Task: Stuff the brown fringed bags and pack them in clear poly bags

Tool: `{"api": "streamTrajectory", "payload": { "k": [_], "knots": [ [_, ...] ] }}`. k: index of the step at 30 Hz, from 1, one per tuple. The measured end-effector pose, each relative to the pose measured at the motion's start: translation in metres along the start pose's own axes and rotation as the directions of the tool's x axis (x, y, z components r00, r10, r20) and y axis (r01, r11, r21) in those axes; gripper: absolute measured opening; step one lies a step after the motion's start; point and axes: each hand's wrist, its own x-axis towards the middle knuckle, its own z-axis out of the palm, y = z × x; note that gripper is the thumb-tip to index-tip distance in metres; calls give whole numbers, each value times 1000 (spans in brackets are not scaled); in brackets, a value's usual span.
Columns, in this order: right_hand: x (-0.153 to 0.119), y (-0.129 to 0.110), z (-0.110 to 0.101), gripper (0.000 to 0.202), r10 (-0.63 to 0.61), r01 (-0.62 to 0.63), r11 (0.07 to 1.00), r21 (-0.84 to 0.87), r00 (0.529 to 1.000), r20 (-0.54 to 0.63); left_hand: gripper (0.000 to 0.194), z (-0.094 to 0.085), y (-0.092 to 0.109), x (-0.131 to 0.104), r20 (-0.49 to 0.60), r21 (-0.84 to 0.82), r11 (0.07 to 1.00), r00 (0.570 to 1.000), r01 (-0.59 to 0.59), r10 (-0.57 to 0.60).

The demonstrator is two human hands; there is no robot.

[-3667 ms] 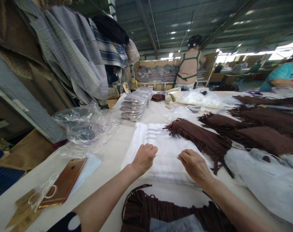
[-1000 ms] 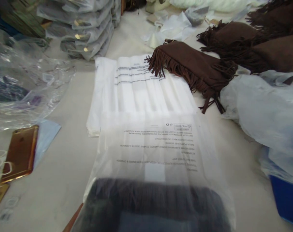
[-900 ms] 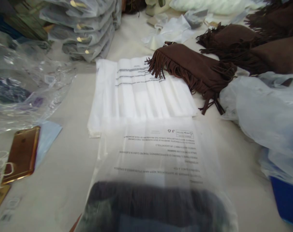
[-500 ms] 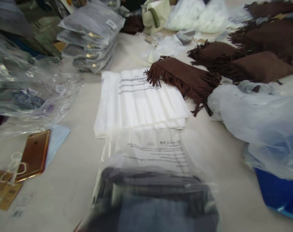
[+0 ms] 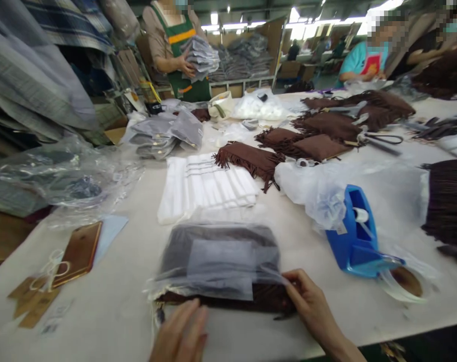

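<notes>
A dark brown fringed bag (image 5: 268, 297) lies partly inside a clear plastic bag (image 5: 221, 259) on the table in front of me, its lower edge sticking out of the plastic's mouth. A pale rectangle shows on top of it. My right hand (image 5: 307, 301) pinches the plastic at the right corner of that mouth, thumb and fingers together. At the near left edge is my left hand (image 5: 181, 332), its fingers stretched out and slightly blurred, holding nothing that I can see. Just beyond lies a stack of white printed plastic bags (image 5: 209, 188).
Another brown fringed bag (image 5: 249, 158) rests on the white stack's corner. On the right stand a blue tape dispenser (image 5: 351, 236) and a tape roll (image 5: 405, 282). A phone (image 5: 79, 251) and cardboard tags (image 5: 35, 301) lie left. One person (image 5: 179, 55) holds packed goods behind the table.
The view has tilted up, bringing people and the room behind into sight. Both my hands now show at the plastic bag's near edge, and the bag's brown lower part has come into view.
</notes>
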Motion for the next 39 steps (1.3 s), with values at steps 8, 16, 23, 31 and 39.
{"api": "streamTrajectory", "payload": {
  "k": [8, 16, 23, 31, 39],
  "knots": [
    [7, -7, -5, 23, -102, 103, 995, 10, 995, -11, 19, 92, 76, 77, -40, -148, 766, 778, -625, 627],
    [2, -3, -7, 22, -134, 135, 991, 21, 990, -48, 22, 85, 81, 88, 51, -100, 761, 760, -641, 648],
    [0, -2, -2, 23, -102, 111, 991, 77, 989, -106, 26, 83, 94, 84, 199, -50, 801, 780, -597, 594],
    [-9, 3, 5, 22, -138, 136, 990, -22, 969, -204, 28, 86, 96, 86, 237, 6, 847, 823, -532, 516],
    [-14, 15, 1, 22, -242, 220, 965, -144, 958, -156, 21, 86, 83, 96, 193, -71, 829, 807, -555, 558]
  ]
}}
